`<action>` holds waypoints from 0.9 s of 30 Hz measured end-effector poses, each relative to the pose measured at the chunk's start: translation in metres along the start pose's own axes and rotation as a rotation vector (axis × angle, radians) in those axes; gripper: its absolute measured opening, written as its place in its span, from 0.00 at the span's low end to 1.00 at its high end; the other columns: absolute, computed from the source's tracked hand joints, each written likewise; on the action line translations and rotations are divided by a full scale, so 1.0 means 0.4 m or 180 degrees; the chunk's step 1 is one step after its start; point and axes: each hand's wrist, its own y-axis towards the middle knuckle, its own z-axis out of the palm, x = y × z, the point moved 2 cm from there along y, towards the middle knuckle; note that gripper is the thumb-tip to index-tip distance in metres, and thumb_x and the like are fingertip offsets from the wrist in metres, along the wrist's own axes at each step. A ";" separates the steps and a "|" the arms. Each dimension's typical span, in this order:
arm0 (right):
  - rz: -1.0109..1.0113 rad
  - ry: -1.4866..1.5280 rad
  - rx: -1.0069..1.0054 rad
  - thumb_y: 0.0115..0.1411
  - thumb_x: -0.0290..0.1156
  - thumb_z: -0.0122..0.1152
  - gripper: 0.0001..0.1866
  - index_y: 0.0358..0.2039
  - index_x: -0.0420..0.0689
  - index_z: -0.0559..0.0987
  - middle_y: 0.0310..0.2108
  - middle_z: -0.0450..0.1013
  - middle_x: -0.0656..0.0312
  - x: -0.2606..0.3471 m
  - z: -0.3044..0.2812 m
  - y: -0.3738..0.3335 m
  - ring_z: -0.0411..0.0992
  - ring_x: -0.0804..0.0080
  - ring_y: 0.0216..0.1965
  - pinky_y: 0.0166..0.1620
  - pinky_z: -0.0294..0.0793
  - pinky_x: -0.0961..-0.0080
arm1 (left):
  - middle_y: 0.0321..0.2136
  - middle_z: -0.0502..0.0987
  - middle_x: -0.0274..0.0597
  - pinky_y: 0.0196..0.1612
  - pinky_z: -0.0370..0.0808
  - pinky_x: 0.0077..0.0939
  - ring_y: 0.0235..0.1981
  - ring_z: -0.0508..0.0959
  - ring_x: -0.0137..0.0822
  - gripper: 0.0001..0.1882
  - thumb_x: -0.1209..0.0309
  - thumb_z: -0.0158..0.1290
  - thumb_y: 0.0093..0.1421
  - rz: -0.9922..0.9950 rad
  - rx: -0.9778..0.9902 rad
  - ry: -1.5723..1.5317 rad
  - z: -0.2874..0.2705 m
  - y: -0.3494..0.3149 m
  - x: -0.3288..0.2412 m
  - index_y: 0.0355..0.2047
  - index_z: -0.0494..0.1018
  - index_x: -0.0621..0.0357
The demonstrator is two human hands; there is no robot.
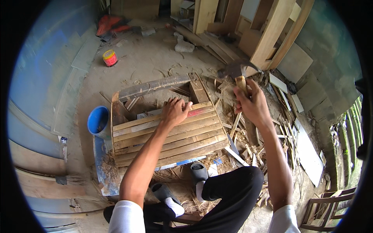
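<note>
A low wooden frame (186,131) with pale slats nailed side by side lies on the floor in front of me. Several slats cover its near part, while the far part is uncovered up to a dark beam (155,86). My left hand (175,112) rests on the farthest slats, its fingers curled over the far edge of the top slat (203,105); whether a nail is pinched there is hidden. Raised to the right, my right hand (251,101) grips a claw hammer (236,70) by its wooden handle, the metal head apart from the frame.
A blue bucket (98,119) stands left of the frame. Farther off sits a red and yellow tin (110,58). Wood scraps and shavings (248,149) litter the right side, beside a white board (309,153). Tall planks (272,35) lean at the back right.
</note>
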 end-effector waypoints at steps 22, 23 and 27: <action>0.0005 -0.1615 0.0538 0.66 0.41 0.51 0.18 0.31 0.36 0.73 0.19 0.72 0.46 0.004 0.122 0.034 0.72 0.57 0.20 0.27 0.71 0.58 | 0.17 0.77 0.55 0.32 0.76 0.50 0.23 0.79 0.53 0.37 0.47 0.32 0.68 -0.0411 0.0755 -0.0184 0.032 -0.004 0.023 0.17 0.76 0.63; 0.0323 -0.1703 0.0763 0.66 0.42 0.50 0.18 0.32 0.38 0.74 0.20 0.71 0.48 -0.010 0.143 0.028 0.71 0.60 0.20 0.28 0.71 0.58 | 0.18 0.77 0.55 0.32 0.76 0.50 0.23 0.79 0.52 0.36 0.47 0.32 0.68 -0.0342 0.0695 -0.0154 0.028 -0.003 0.022 0.18 0.76 0.63; -0.0357 -0.2133 0.0790 0.68 0.43 0.47 0.20 0.32 0.37 0.74 0.20 0.72 0.48 0.003 0.160 0.035 0.72 0.64 0.19 0.23 0.70 0.62 | 0.17 0.77 0.53 0.30 0.77 0.47 0.21 0.79 0.51 0.35 0.49 0.33 0.68 -0.0296 0.0498 -0.0161 0.023 -0.002 0.020 0.17 0.75 0.60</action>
